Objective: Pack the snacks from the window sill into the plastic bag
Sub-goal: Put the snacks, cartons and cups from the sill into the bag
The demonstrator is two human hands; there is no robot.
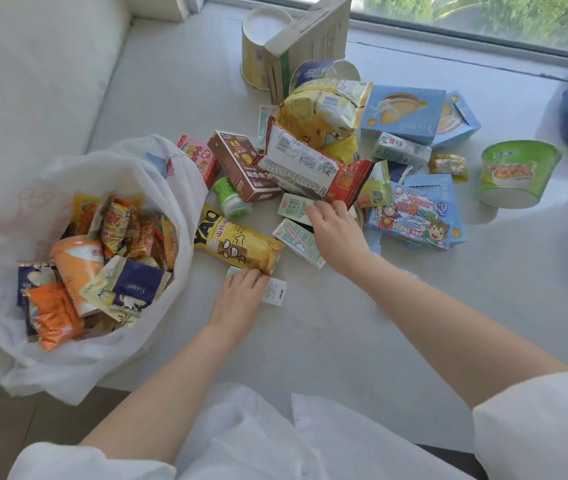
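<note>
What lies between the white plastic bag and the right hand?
In the head view, a yellow snack packet and a pale green milk carton lie between the white plastic bag and the right hand.

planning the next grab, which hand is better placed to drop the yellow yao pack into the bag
Left. The left hand already rests at the yellow pack's near end, beside the bag. The right hand is farther off, among the milk cartons.

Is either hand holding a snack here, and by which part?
Neither clearly: left hand touches the yellow packet's near end; right hand reaches the milk cartons.
</note>
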